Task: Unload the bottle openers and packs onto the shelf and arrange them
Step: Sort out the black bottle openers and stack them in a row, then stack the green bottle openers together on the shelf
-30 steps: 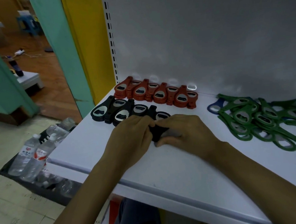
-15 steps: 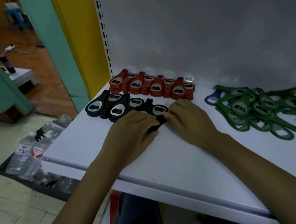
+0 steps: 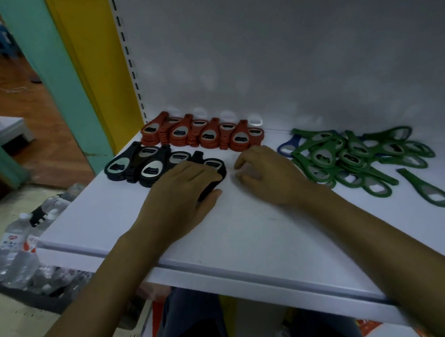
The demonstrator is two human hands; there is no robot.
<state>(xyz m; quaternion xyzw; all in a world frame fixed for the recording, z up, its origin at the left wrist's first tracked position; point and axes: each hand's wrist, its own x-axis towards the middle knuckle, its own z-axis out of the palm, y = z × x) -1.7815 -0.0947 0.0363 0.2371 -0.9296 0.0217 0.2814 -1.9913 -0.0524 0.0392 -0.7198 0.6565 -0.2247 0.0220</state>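
Observation:
A row of black bottle openers (image 3: 142, 164) lies on the white shelf (image 3: 247, 235), in front of a row of stacked red openers (image 3: 203, 136) at the back. My left hand (image 3: 183, 194) lies over the rightmost black opener stack (image 3: 214, 174), fingers on top and thumb against its near end. My right hand (image 3: 266, 173) hovers just right of that stack with fingers loosely curled, holding nothing. A loose pile of green openers (image 3: 355, 156) lies to the right, with one blue opener (image 3: 289, 145) at its left edge.
A single green opener (image 3: 428, 192) lies apart at the far right. Water bottles (image 3: 23, 235) fill a dark crate on the floor at the left. A yellow upright (image 3: 98, 71) and the white back panel (image 3: 286, 45) bound the shelf.
Both hands carried the black stack back into the row's right end. My right hand has since let go and drawn slightly right; my left hand stays on the stack.

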